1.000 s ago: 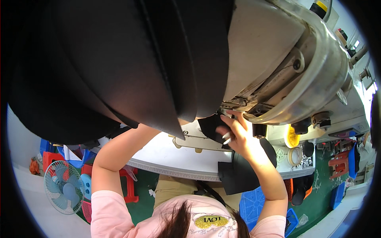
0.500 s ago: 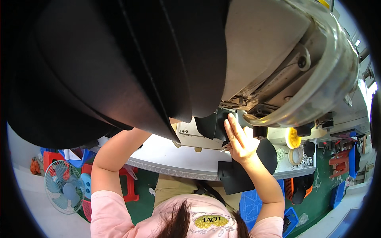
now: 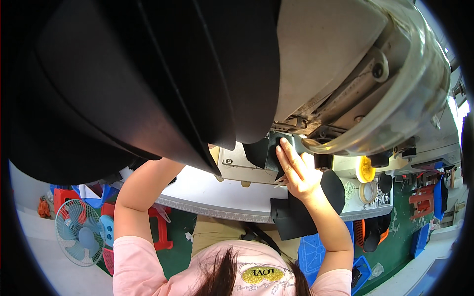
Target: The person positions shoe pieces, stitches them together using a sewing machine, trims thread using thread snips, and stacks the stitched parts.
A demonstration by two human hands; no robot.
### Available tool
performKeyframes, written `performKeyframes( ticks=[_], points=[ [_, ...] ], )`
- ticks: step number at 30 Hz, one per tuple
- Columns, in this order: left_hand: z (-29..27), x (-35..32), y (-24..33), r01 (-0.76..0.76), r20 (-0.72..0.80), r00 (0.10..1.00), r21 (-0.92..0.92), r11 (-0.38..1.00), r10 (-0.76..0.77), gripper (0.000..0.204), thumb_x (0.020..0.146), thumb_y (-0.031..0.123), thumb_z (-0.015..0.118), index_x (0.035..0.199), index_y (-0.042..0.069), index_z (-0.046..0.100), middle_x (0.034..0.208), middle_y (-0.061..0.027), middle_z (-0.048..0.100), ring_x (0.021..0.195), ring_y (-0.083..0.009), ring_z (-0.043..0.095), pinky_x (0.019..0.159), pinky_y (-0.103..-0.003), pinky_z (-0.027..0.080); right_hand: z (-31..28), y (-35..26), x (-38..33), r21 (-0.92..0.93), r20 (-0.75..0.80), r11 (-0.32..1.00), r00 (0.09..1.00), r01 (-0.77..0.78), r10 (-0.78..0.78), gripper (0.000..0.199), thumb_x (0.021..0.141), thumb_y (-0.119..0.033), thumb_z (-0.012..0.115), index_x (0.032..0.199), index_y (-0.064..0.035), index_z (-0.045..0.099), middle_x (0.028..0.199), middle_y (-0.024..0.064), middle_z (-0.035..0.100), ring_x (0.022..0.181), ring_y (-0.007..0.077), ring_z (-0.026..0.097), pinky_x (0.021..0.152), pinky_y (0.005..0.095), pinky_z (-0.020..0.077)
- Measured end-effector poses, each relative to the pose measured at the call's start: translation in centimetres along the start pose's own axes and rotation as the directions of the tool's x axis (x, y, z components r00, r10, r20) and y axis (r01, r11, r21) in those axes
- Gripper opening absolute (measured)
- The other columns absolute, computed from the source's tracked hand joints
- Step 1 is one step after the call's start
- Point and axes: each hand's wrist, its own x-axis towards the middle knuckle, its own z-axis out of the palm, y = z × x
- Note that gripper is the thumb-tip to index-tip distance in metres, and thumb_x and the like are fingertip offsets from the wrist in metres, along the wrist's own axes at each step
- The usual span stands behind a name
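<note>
My right hand (image 3: 299, 173) lies by the sewing machine's working area, its index and middle fingers stretched out on a black sheet piece (image 3: 276, 154). The other fingers are curled. Two slim pointed tips (image 3: 280, 181) stick out from under the palm; the rest of that tool is hidden. My left forearm (image 3: 165, 177) reaches in behind large black panels (image 3: 123, 93), which fill the upper left. Only a sliver of skin shows past their edge, so the left fingers are hidden. The sewing machine head (image 3: 331, 64) looms over the right hand.
Black pieces (image 3: 296, 222) hang over the white table's front edge beneath my right forearm. A yellow round part (image 3: 365, 169), a tape roll (image 3: 368, 193) and coiled cord (image 3: 349, 191) are at right. A fan (image 3: 80, 233), red stools and blue crates stand on the floor.
The right fingertips and the black piece under them have shifted very slightly, with the piece's surface catching more light. The view has moved a little; the left arm keeps its pose.
</note>
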Motion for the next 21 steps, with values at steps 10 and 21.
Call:
performKeyframes(
  ticks=[10, 21],
  points=[
    [-0.4, 0.1, -0.2, 0.015, 0.013, 1.000, 0.012, 1.000, -0.015, 0.045, 0.080, 0.033, 0.072, 0.117, 0.010, 0.061, 0.123, -0.0130, 0.057, 0.110, -0.0270, 0.056, 0.090, -0.041, 0.046, -0.3, -0.1, 0.2, 0.019, 0.042, 0.999, 0.999, -0.025, 0.025, 0.043, 0.066, -0.001, 0.064, 0.109, -0.0002, 0.070, 0.108, 0.0153, 0.069, 0.089, 0.0260, 0.070, 0.073, 0.0345, 0.0568],
    [4.3, 1.1, -1.6, -0.075, -0.331, 0.936, 0.152, 0.985, 0.122, 0.050, 0.076, 0.035, 0.076, 0.116, 0.009, 0.061, 0.124, -0.0143, 0.055, 0.110, -0.0274, 0.056, 0.089, -0.041, 0.047, -0.5, -0.1, -1.0, 0.159, 0.055, 0.987, 0.998, -0.034, 0.026, 0.056, 0.051, -0.004, 0.069, 0.108, -0.0010, 0.070, 0.115, 0.0164, 0.067, 0.088, 0.0264, 0.069, 0.071, 0.0338, 0.0562]
  ],
)
